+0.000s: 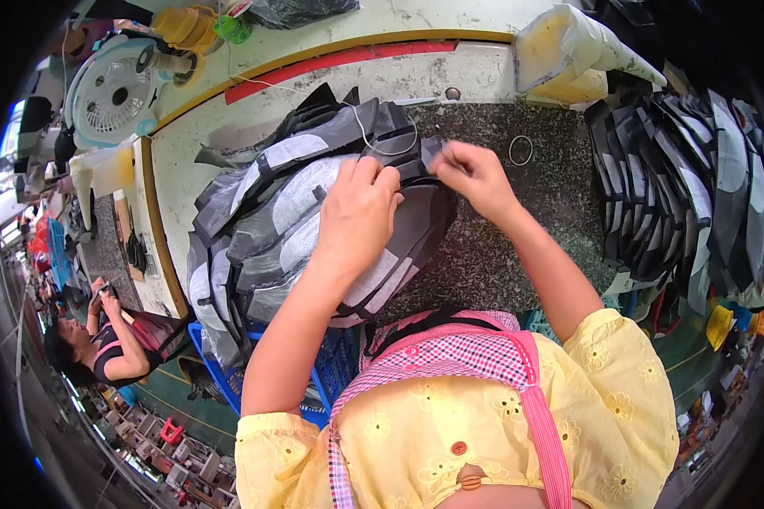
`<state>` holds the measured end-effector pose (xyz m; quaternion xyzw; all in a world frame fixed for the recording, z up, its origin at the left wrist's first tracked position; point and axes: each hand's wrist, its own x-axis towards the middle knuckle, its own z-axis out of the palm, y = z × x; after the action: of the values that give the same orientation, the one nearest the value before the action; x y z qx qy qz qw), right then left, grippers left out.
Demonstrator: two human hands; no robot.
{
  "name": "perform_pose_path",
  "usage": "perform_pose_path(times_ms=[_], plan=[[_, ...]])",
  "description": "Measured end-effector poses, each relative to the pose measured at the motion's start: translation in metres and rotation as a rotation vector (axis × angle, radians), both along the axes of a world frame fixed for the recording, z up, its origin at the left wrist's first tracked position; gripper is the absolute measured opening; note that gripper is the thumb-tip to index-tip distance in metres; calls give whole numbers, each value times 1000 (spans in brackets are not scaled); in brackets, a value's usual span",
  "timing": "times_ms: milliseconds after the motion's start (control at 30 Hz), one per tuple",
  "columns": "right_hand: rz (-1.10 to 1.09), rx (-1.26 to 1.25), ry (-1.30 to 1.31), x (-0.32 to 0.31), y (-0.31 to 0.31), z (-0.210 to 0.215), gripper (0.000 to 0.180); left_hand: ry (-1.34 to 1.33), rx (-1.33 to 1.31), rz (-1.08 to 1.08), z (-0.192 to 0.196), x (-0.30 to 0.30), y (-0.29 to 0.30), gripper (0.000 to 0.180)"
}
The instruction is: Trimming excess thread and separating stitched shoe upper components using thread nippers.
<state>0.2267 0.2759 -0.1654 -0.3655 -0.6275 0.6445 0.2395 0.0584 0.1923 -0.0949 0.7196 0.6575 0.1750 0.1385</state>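
A large heap of dark grey cut pieces (289, 182) with pale grey patches, apparently fabric, lies before me, layered and overlapping. On its right part rests my left hand (361, 212), fingers curled and closed at a dark piece (424, 212). Just to the right, my right hand (477, 176) is pinched closed at the heap's edge, slightly blurred; what is between its fingertips is too small to make out. A thin pale loop (390, 151) lies over the top of the heap, close to my left fingers.
Another pale loop (520, 150) lies on the speckled dark worktop (518, 246). More grey pieces (654, 187) are stacked at the right. A blue crate (335, 365) stands below the heap. A fan (115, 92) is at the far left; a co-worker (110, 339) sits at the left.
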Motion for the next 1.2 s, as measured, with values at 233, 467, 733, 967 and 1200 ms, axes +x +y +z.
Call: perform_pose_path(times_ms=[233, 467, 733, 967, 1200], plan=[[468, 107, -402, -34, 8, -11, 37, -644, -180, 180, 57, -20, -45, 16], [-147, -137, 23, -15, 7, -7, 18, -361, 139, 10, 47, -10, -42, 16], [648, -128, -195, -16, 6, 51, 31, -42, 341, -182, 15, 8, -50, 10], [658, -16, -244, -23, 1, 45, 14, -328, 146, -11, 21, 7, -70, 15], [666, 168, -221, -57, -4, 36, 17, -1258, 260, 403, 61, -46, -128, 14]])
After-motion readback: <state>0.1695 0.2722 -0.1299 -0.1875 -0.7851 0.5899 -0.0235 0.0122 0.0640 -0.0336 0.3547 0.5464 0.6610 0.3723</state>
